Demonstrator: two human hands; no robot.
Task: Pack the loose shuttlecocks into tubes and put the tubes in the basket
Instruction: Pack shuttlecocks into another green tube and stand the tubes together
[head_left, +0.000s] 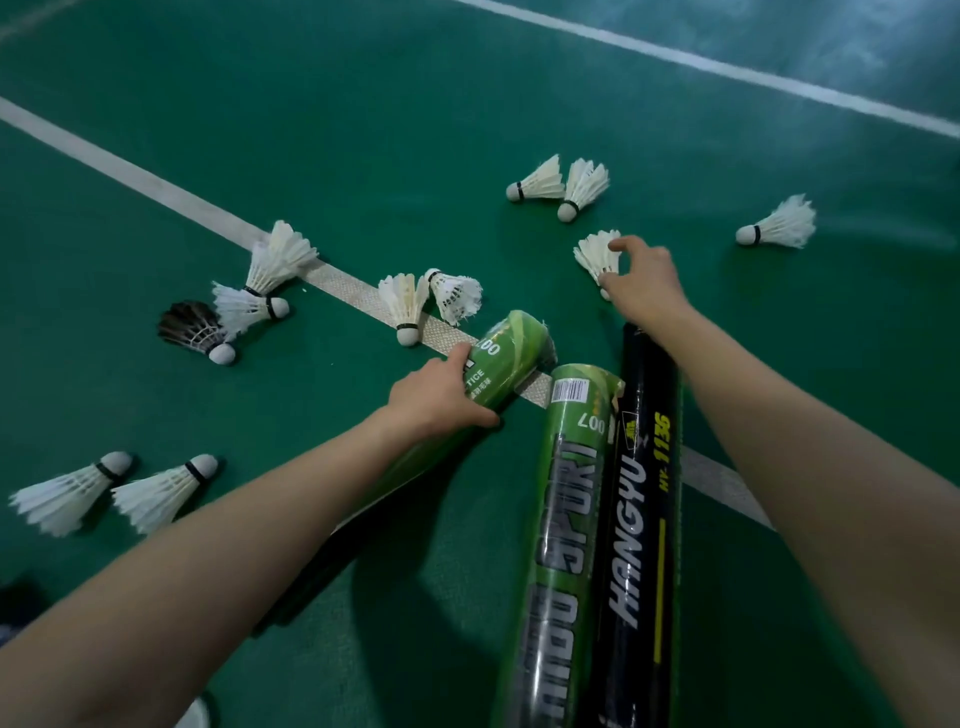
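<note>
Left grip, arm outstretched, curls round a green tube whose long axis slants away and rightward. Right grip pinches a white shuttlecock, feathers pointing away.

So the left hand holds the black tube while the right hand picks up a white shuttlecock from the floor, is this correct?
Not quite. The head view shows the left hand gripping a green tube, not the black one. The black tube lies further right, and no hand holds it. The rest is correct: the right hand pinches a white shuttlecock at the floor.
</note>
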